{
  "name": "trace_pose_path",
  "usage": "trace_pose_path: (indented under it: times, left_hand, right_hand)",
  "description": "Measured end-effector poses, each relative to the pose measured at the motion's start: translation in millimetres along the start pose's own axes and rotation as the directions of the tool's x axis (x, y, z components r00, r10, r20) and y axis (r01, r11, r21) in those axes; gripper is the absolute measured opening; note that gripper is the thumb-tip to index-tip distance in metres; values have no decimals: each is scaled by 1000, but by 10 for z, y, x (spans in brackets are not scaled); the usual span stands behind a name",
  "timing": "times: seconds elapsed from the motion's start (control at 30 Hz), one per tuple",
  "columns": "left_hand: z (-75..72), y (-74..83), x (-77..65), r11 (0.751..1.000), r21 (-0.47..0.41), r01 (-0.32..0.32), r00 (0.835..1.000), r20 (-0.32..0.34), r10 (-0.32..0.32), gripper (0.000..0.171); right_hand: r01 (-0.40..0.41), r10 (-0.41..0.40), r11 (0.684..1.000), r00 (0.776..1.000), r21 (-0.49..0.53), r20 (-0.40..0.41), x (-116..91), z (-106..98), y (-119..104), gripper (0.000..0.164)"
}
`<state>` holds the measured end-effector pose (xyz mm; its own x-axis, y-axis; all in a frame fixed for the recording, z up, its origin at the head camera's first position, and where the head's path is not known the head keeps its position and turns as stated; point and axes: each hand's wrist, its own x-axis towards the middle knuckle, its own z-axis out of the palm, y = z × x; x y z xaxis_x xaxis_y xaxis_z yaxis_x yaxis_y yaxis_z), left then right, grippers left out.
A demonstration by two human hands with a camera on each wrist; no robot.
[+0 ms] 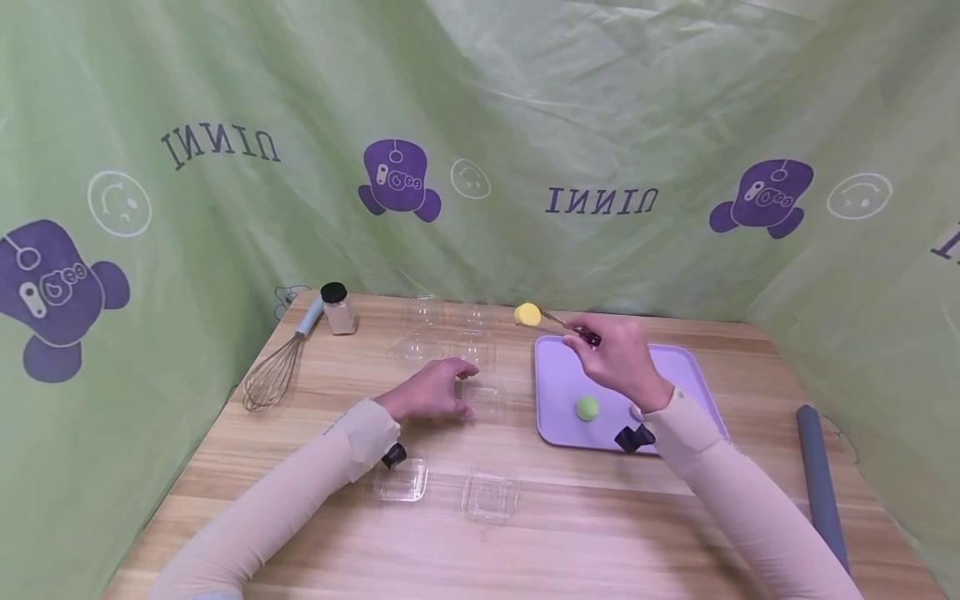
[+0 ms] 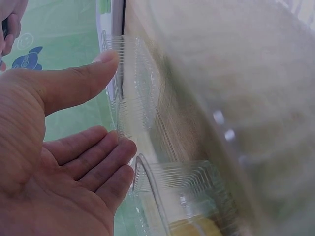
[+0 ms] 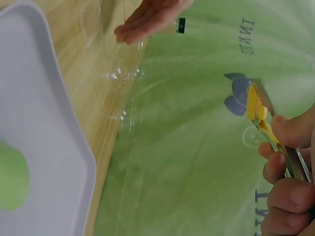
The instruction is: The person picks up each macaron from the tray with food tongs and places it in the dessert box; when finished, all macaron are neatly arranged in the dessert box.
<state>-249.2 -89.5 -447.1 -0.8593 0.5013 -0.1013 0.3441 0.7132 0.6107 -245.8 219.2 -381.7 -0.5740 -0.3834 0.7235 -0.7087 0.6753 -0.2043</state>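
Observation:
My right hand [image 1: 618, 354] grips metal tongs [image 3: 293, 160], which pinch a yellow macaron [image 1: 528, 314] in the air beyond the tray's far left corner. My left hand [image 1: 435, 390] has its thumb and fingers apart beside a clear plastic box [image 1: 482, 398], holding nothing. Below those fingers in the left wrist view, something yellow [image 2: 197, 227] shows in a clear box. A green macaron [image 1: 587, 408] lies on the purple tray [image 1: 555, 429]; a pale round piece [image 1: 636, 412] there is partly hidden by the right wrist's black mount.
Clear domed lids [image 1: 474, 346] stand at the back, and two clear boxes [image 1: 491, 497] lie at the front. At the left are a whisk [image 1: 273, 375] and a black-capped jar [image 1: 340, 312]. A grey roll [image 1: 821, 483] lies along the right edge.

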Motion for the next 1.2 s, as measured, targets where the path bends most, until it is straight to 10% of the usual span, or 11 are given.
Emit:
trace_pose_path:
  times: [0.7,1.2]
  left_hand:
    - [2,-8,-5,1000,-26,8,1000,1,-8,78]
    - [13,-15,10,1000,-10,21,1000,-10,-21,78]
  right_hand:
    - [74,-83,995,985,63,151,-68,294,-284,11]
    - [1,4,1000,926,-13,377,-197,532,-339,14]
